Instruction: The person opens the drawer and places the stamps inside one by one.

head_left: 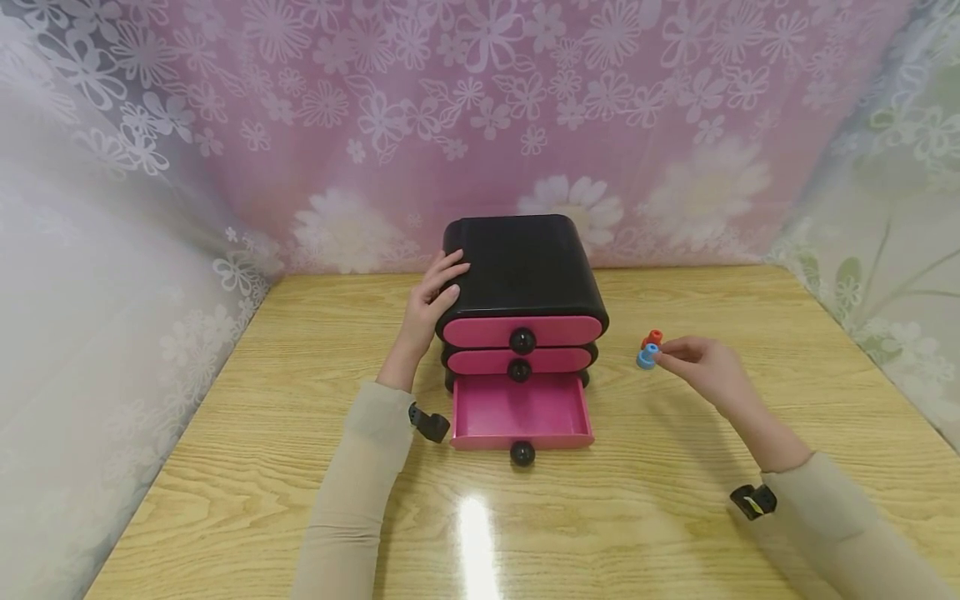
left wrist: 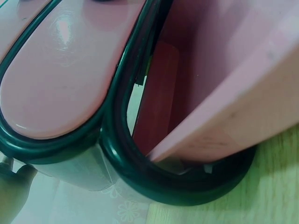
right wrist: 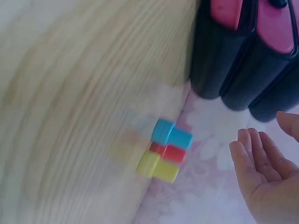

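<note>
A small black cabinet (head_left: 517,262) with pink drawers stands mid-table. Its bottom drawer (head_left: 521,408) is pulled out, with nothing visible inside; the upper two are closed. My left hand (head_left: 431,304) rests on the cabinet's left side and top edge, fingers extended. To the right of the cabinet stand small stepped plastic pegs: a blue peg (head_left: 647,357), a red peg (head_left: 652,338) and a yellow peg (right wrist: 158,167), which my right hand hides in the head view. My right hand (head_left: 701,367) has its fingertips right at the blue peg; in the right wrist view, thumb and fingers are apart.
The wood-grain table (head_left: 300,467) carries the cabinet and pegs. A floral cloth (head_left: 420,150) hangs behind the table and along both sides. Black round knobs (head_left: 522,453) stick out from the drawer fronts. Each sleeve carries a small black wrist camera (head_left: 753,502).
</note>
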`<state>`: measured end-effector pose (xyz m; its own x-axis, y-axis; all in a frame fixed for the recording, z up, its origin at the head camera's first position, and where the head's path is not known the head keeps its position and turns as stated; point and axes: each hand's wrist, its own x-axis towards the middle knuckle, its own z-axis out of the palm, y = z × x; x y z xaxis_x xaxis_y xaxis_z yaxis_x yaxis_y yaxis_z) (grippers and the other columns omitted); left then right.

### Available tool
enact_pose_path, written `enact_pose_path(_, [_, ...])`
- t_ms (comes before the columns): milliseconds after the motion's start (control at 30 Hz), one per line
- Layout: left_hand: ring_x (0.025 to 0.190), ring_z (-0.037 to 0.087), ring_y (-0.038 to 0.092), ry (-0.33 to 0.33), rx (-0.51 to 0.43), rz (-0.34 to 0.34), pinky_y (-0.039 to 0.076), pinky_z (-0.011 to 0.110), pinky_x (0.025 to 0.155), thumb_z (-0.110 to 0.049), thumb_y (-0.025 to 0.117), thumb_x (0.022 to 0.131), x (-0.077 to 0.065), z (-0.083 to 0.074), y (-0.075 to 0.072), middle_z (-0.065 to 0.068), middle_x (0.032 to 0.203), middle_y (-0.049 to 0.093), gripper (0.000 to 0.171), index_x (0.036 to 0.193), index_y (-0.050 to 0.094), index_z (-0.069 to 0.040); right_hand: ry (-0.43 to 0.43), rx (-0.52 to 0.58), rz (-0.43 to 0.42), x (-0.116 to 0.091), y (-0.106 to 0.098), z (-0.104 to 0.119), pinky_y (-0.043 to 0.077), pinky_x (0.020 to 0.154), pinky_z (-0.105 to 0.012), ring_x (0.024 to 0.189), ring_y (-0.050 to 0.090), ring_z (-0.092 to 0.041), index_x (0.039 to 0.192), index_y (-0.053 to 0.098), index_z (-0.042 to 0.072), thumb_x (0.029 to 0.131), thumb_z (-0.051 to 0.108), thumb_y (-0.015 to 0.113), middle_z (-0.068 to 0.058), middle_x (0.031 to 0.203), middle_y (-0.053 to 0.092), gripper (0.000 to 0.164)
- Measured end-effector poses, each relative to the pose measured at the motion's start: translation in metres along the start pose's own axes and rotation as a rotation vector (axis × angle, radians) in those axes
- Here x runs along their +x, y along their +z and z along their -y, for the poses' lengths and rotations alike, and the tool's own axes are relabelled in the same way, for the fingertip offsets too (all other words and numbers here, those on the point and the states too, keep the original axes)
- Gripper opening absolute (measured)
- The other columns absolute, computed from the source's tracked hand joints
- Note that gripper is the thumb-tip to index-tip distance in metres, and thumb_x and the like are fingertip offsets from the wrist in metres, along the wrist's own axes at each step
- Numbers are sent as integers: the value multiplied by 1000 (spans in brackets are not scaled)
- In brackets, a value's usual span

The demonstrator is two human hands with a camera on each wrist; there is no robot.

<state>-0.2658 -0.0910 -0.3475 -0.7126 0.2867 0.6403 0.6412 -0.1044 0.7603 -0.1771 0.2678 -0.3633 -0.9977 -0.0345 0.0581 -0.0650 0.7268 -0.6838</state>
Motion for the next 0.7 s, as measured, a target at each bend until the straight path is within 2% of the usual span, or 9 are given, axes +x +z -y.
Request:
enact_pose_path(500, [131,38,6,19,-6,2,12,39,105,9,39,85,0,3,-1,30,133,29,34,117,43,20,64,-88,-37,18,-15,-35,45,71,-48,93,52,-42,109,55,-11,88,36,49,-31,105,54,52])
enact_pose_path(700, [131,37,6,14,-5,0,13,38,105,8,40,86,0,2,0,31,133,29,34,117,43,20,44,-134,-27,26,-15,-43,46,68,-45,89,54,-41,108,55,-12,87,32,54,-30,101,56,49])
